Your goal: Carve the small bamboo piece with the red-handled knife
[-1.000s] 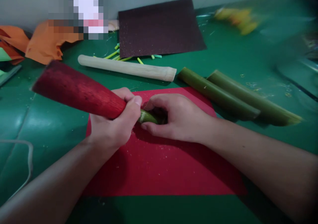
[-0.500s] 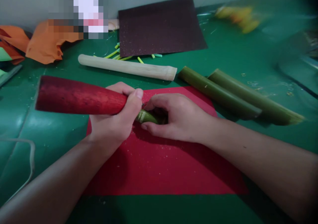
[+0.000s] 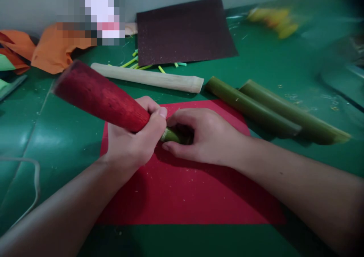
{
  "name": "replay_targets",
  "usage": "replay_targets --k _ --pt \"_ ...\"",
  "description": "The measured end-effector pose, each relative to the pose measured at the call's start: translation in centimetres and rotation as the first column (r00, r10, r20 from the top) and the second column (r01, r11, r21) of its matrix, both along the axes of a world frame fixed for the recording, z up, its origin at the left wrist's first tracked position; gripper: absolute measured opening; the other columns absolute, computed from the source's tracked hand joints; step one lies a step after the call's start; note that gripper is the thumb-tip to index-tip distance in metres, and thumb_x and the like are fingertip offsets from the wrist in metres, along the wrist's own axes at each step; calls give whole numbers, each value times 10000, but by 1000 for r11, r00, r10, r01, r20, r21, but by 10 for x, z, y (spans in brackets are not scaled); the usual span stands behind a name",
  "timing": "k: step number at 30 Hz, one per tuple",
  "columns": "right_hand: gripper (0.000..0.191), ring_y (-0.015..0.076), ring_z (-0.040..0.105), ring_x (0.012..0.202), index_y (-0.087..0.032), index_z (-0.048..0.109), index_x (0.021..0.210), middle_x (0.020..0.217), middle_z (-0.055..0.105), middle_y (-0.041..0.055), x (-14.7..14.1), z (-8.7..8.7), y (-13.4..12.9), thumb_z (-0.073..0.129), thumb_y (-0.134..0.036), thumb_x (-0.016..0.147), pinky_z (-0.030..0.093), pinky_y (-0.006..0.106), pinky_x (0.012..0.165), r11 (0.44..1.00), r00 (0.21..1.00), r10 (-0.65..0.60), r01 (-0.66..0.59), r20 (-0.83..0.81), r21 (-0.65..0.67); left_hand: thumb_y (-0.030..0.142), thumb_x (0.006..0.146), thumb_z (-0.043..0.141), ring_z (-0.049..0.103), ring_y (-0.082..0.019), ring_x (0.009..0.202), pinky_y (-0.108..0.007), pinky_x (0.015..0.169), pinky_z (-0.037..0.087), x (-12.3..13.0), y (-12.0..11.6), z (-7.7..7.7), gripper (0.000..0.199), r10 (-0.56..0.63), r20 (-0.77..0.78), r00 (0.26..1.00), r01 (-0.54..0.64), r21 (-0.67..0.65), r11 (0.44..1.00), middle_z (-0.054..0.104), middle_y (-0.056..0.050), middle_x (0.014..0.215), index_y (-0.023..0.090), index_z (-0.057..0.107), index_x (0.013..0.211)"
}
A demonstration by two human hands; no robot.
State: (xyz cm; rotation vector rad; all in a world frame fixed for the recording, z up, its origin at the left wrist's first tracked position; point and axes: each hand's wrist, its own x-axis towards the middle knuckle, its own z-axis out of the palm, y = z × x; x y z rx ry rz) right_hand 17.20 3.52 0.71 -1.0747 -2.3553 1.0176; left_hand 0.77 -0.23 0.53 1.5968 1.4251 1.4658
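Where held, mottled red piece (image 3: 102, 99) slimmer.

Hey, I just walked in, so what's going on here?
A person is working with both hands over a red sheet on a green table. The left hand grips a thick red handle, whose far end is hidden by the fist. The right hand holds a short green piece right beside that fist. Beyond the hands lies a pale stick, with two green lengths to its right and a dark sheet behind it.
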Motion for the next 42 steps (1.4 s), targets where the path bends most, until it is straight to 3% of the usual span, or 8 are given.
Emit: replay_targets --k 4,11,18,24,29,35,39,42 --pt "148 113 468 651 -157 721 846 731 631 -6 0 0 0 739 -287 778 280 296 607 1000 1000 2 -2 -1 -11 206 839 639 425 -80 454 -236 415 360 3 1 2 285 -9 47 999 10 -38 999 484 39 509 202 563 564" --pt "141 107 452 636 -162 705 846 709 614 -17 0 -1 -1 748 -274 771 261 295 591 1000 1000 -4 4 -2 3 174 843 645 431 -89 451 -249 420 372 7 2 2 339 86 54 995 -85 -28 996 483 31 520 205 521 529" --pt "129 101 431 619 -166 666 806 676 575 -31 0 -2 -1 744 -261 767 248 300 585 1000 1000 4 -4 -11 9 126 846 634 418 -80 437 -243 428 374 8 1 0 331 68 -2 998 -68 3 998 469 46 508 204 516 547" --pt "151 108 471 657 -160 714 891 759 637 -13 1 -3 -2 739 -252 775 270 302 615 999 999 26 -26 -27 21 148 843 623 445 -87 490 -232 461 397 5 0 1 303 -13 -77 997 17 48 999 479 36 540 202 515 566" --pt "139 97 425 620 -161 655 788 683 577 -30 0 -1 -1 747 -263 767 247 300 591 999 999 49 -49 -23 20 151 785 594 389 -79 451 -234 434 360 6 2 3 297 -1 24 1000 1 -35 999 442 41 483 201 495 510" --pt "126 97 415 622 -158 682 824 686 584 -27 -3 -1 -1 727 -269 785 237 302 593 998 998 66 -66 -4 11 144 700 580 387 -79 444 -228 424 353 7 2 9 265 22 45 999 -18 -97 995 421 39 443 199 489 457" --pt "136 96 413 624 -161 648 786 673 565 -30 -2 -1 -1 727 -272 778 240 299 601 999 999 48 -47 -12 17 133 682 593 354 -69 400 -225 375 309 7 1 8 266 1 67 998 5 -85 996 434 41 428 201 494 445" --pt "137 105 427 640 -165 666 820 700 584 -22 -2 -1 -2 720 -281 771 249 296 604 999 999 32 -32 -7 3 121 699 615 374 -73 405 -227 377 332 8 1 5 265 75 84 994 -72 -41 997 447 39 450 206 519 467"
